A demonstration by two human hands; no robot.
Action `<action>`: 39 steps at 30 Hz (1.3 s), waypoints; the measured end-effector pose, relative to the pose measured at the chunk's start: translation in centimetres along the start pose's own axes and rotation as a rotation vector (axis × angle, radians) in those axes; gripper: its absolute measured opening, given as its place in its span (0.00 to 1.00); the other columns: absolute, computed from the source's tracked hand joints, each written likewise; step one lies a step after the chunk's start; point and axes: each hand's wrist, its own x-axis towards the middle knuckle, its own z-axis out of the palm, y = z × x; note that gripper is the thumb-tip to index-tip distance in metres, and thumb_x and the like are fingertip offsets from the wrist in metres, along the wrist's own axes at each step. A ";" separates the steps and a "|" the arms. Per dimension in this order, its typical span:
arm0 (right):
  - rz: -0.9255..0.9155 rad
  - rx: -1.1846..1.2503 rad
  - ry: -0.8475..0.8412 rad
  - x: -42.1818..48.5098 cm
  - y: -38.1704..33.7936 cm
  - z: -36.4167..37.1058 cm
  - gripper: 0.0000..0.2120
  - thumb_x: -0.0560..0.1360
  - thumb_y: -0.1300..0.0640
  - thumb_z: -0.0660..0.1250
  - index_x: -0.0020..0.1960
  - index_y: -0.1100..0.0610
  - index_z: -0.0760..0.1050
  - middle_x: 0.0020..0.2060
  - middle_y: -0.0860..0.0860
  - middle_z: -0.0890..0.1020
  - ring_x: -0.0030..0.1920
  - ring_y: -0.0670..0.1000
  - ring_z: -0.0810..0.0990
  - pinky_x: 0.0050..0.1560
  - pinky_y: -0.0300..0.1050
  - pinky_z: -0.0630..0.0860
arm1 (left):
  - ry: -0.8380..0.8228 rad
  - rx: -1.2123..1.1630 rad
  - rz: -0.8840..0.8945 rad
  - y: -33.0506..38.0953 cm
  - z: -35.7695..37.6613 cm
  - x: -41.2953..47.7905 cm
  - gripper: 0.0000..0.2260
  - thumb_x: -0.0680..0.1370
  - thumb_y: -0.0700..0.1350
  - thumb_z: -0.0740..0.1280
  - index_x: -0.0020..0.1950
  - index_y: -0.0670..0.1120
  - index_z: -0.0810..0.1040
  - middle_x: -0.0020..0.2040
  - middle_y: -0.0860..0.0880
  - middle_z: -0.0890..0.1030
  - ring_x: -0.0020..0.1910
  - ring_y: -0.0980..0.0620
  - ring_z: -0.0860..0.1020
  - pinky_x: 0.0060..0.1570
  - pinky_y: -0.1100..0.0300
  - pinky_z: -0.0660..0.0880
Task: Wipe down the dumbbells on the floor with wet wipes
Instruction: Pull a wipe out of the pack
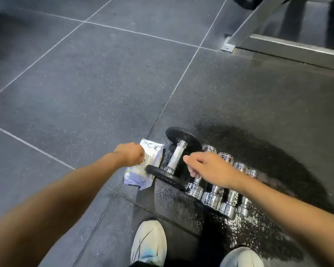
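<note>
Left hand (131, 154): lower centre, pinching wet wipes pack (141, 173).
Right hand (210, 168): curled over chrome dumbbells (212, 198); grip indeterminate.
Black dumbbell (175, 158): between them.

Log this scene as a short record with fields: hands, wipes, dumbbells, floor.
left hand: fingers curled on the top of the pack
right hand: fingers curled over the handle of the leftmost of the chrome dumbbells
black dumbbell: on the floor, between pack and chrome row
chrome dumbbells: four side by side
floor: dark tiles, wet patch around the dumbbells
wiping: no loose wipe in view
</note>
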 end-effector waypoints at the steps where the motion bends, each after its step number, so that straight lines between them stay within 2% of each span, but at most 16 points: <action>1: -0.007 0.008 -0.014 0.7 0.0 0.3 0.23 0.83 0.38 0.57 0.39 0.52 0.77 0.37 0.49 0.84 0.40 0.50 0.83 0.51 0.53 0.82 | 0.001 0.053 -0.001 0.2 -0.2 0.4 0.07 0.77 0.51 0.65 0.49 0.54 0.82 0.51 0.52 0.83 0.51 0.46 0.80 0.43 0.58 0.71; 5: -0.042 0.019 0.002 4.0 0.1 1.3 0.24 0.84 0.40 0.57 0.40 0.55 0.77 0.38 0.50 0.84 0.41 0.52 0.83 0.52 0.53 0.81 | 0.072 0.257 0.019 1.4 0.2 1.7 0.07 0.75 0.47 0.63 0.47 0.50 0.82 0.48 0.50 0.84 0.43 0.45 0.79 0.42 0.58 0.72; 7: -0.049 0.058 0.024 5.0 0.5 2.1 0.24 0.84 0.40 0.57 0.40 0.55 0.77 0.38 0.51 0.84 0.41 0.52 0.83 0.52 0.51 0.81 | 0.091 0.341 0.055 1.7 0.9 2.2 0.07 0.76 0.45 0.63 0.48 0.49 0.81 0.50 0.48 0.84 0.45 0.43 0.81 0.41 0.58 0.70; 10: -0.033 0.162 0.070 5.6 1.1 3.2 0.25 0.84 0.40 0.58 0.39 0.56 0.77 0.38 0.52 0.84 0.40 0.52 0.83 0.49 0.47 0.80 | 0.100 0.314 0.021 1.2 1.8 2.6 0.11 0.78 0.45 0.62 0.55 0.50 0.82 0.54 0.49 0.84 0.52 0.43 0.82 0.43 0.58 0.71; 13: -0.010 0.257 0.086 5.6 1.6 4.1 0.24 0.84 0.41 0.58 0.39 0.56 0.78 0.38 0.53 0.84 0.37 0.49 0.82 0.44 0.42 0.77 | 0.084 0.221 -0.008 0.2 2.3 2.6 0.11 0.75 0.48 0.64 0.54 0.53 0.83 0.52 0.50 0.84 0.50 0.45 0.82 0.47 0.57 0.76; 17: 0.012 0.300 0.096 4.9 2.5 4.6 0.24 0.84 0.41 0.58 0.40 0.57 0.78 0.38 0.53 0.84 0.36 0.46 0.81 0.44 0.40 0.75 | 0.146 0.345 0.043 0.4 2.9 2.4 0.11 0.79 0.48 0.62 0.54 0.52 0.82 0.52 0.48 0.84 0.51 0.43 0.82 0.43 0.58 0.73; 19: 0.027 0.306 0.104 4.5 2.7 4.7 0.24 0.84 0.40 0.58 0.40 0.56 0.78 0.38 0.52 0.84 0.36 0.47 0.81 0.44 0.41 0.76 | 0.185 0.435 0.087 0.7 3.2 2.3 0.10 0.80 0.47 0.60 0.51 0.50 0.81 0.51 0.48 0.84 0.49 0.43 0.82 0.40 0.58 0.69; 21: 0.044 0.322 0.112 4.3 2.8 4.9 0.24 0.84 0.41 0.58 0.40 0.56 0.78 0.37 0.51 0.84 0.36 0.47 0.81 0.44 0.43 0.77 | 0.179 0.407 0.094 0.5 3.1 2.0 0.08 0.80 0.47 0.60 0.46 0.51 0.78 0.49 0.49 0.83 0.46 0.45 0.81 0.38 0.58 0.67; 25: 0.046 0.341 0.131 3.9 2.5 4.7 0.24 0.84 0.42 0.58 0.41 0.58 0.78 0.37 0.52 0.84 0.36 0.47 0.81 0.44 0.42 0.77 | 0.244 0.081 0.003 -0.6 2.3 0.9 0.07 0.74 0.49 0.64 0.37 0.51 0.71 0.41 0.51 0.81 0.40 0.45 0.78 0.36 0.59 0.66; 27: 0.050 0.363 0.144 3.7 2.2 4.5 0.24 0.85 0.43 0.58 0.42 0.60 0.78 0.38 0.53 0.84 0.36 0.46 0.80 0.43 0.39 0.76 | 0.316 -0.153 -0.032 -1.1 1.2 -0.4 0.08 0.72 0.50 0.68 0.35 0.52 0.73 0.36 0.52 0.78 0.37 0.46 0.77 0.36 0.58 0.69; 29: 0.047 0.405 0.171 3.6 1.8 4.4 0.24 0.85 0.44 0.58 0.43 0.62 0.78 0.37 0.54 0.84 0.36 0.46 0.79 0.41 0.36 0.75 | 0.415 -0.377 -0.022 -1.1 0.0 -2.0 0.09 0.72 0.50 0.71 0.35 0.54 0.74 0.33 0.54 0.77 0.35 0.52 0.75 0.37 0.57 0.73; 31: 0.051 0.450 0.208 3.6 1.5 4.3 0.24 0.85 0.45 0.59 0.44 0.63 0.78 0.38 0.55 0.83 0.36 0.46 0.79 0.42 0.37 0.75 | 0.520 -0.610 -0.002 -0.3 -1.4 -3.7 0.06 0.73 0.46 0.72 0.37 0.51 0.78 0.33 0.53 0.76 0.32 0.57 0.72 0.38 0.58 0.72; 34: 0.039 0.444 0.248 3.3 1.1 4.1 0.16 0.84 0.47 0.62 0.47 0.58 0.78 0.43 0.53 0.83 0.43 0.50 0.82 0.49 0.45 0.76 | 0.552 -0.908 0.079 1.9 -3.5 -5.7 0.04 0.76 0.42 0.67 0.41 0.44 0.77 0.37 0.47 0.79 0.33 0.56 0.71 0.37 0.58 0.70; 36: 0.002 0.447 0.248 2.9 0.8 4.0 0.06 0.82 0.49 0.65 0.54 0.50 0.78 0.49 0.47 0.83 0.52 0.47 0.81 0.57 0.47 0.78 | 0.520 -1.051 0.121 3.3 -4.1 -6.3 0.04 0.76 0.40 0.65 0.43 0.41 0.77 0.39 0.43 0.80 0.37 0.53 0.73 0.40 0.58 0.70; 37: -0.035 0.479 0.223 2.7 0.6 4.0 0.07 0.81 0.50 0.67 0.59 0.47 0.77 0.53 0.44 0.82 0.56 0.45 0.80 0.62 0.48 0.77 | 0.503 -1.135 0.132 3.9 -4.1 -6.5 0.03 0.77 0.39 0.65 0.44 0.40 0.76 0.38 0.44 0.79 0.38 0.52 0.73 0.42 0.58 0.71; 39: -0.112 0.572 0.145 2.1 0.3 4.0 0.15 0.80 0.52 0.70 0.66 0.47 0.75 0.59 0.44 0.80 0.61 0.45 0.79 0.66 0.50 0.75 | 0.463 -1.304 0.145 5.3 -3.7 -6.7 0.02 0.78 0.38 0.65 0.45 0.41 0.75 0.38 0.45 0.77 0.39 0.50 0.74 0.45 0.54 0.72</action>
